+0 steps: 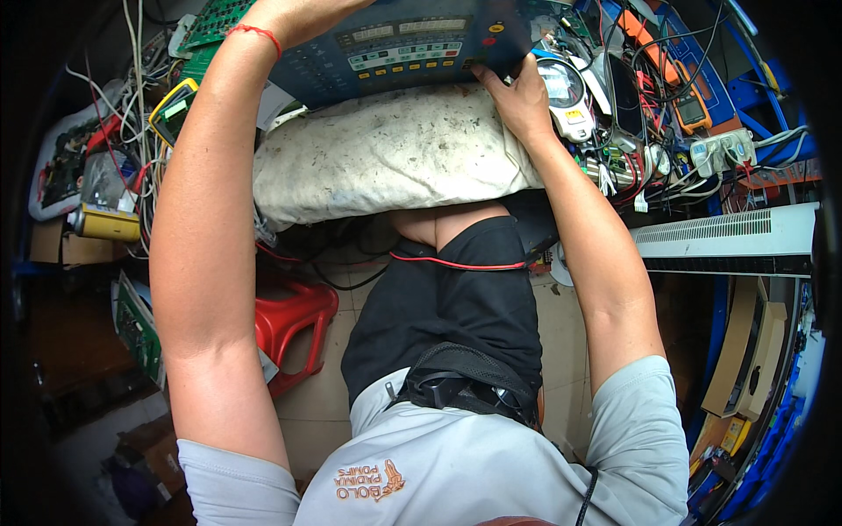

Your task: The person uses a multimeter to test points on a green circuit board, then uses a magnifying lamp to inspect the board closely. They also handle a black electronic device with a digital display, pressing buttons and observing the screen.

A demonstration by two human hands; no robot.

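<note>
Both hands, left [294, 13] and right [519, 96], clasp a dark blue control panel [403, 48] above a grimy cushion [386, 153]; an uneven grip could tip it into tangled wires [645, 145].

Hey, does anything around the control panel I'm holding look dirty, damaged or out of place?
Yes: the white cushion under the dark control panel is heavily stained with dark specks. A red cord lies loose across your lap.

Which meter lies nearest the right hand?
The white round-faced meter, just right of the right hand; the orange meter and yellow meter lie farther off.
</note>
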